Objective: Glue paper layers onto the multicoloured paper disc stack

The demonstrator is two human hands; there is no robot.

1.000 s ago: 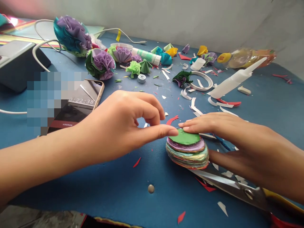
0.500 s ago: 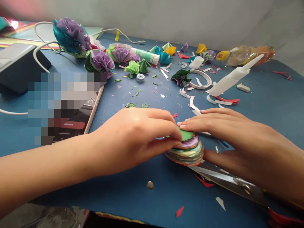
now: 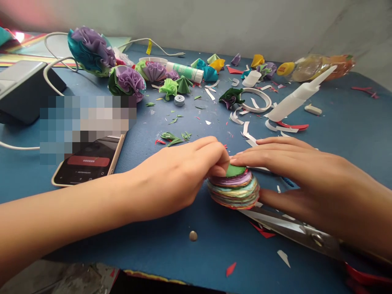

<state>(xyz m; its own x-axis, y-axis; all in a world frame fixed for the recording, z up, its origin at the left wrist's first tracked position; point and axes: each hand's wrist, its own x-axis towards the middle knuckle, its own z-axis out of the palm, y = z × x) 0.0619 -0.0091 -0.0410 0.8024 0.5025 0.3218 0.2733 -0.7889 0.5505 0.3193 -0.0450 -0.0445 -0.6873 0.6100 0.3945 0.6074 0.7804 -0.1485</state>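
Note:
A thick stack of round paper pieces (image 3: 234,192), green on top with purple, pale and red layers below, stands tilted on the blue tabletop. My left hand (image 3: 186,171) is closed at its upper left edge, the curled fingers against the green top circle and the thumb hidden. From the other side my right hand (image 3: 303,175) grips the stack, fingertips on top and thumb low at its right side. Partly under the stack and my right hand lie large scissors (image 3: 290,230) with a red handle.
A phone (image 3: 88,163) lies left of my left arm, near a dark box-shaped device (image 3: 30,94). Folded-paper flower balls (image 3: 92,51), a glue stick (image 3: 185,72), a tape ring (image 3: 255,100), a white nozzle bottle (image 3: 294,102) and a clear bottle (image 3: 321,69) lie behind. Paper scraps are scattered around.
My left hand has turned and curled its fingers more; its thumb, seen pinching the stack's edge before, is now hidden. My right hand keeps its hold. The view has shifted slightly.

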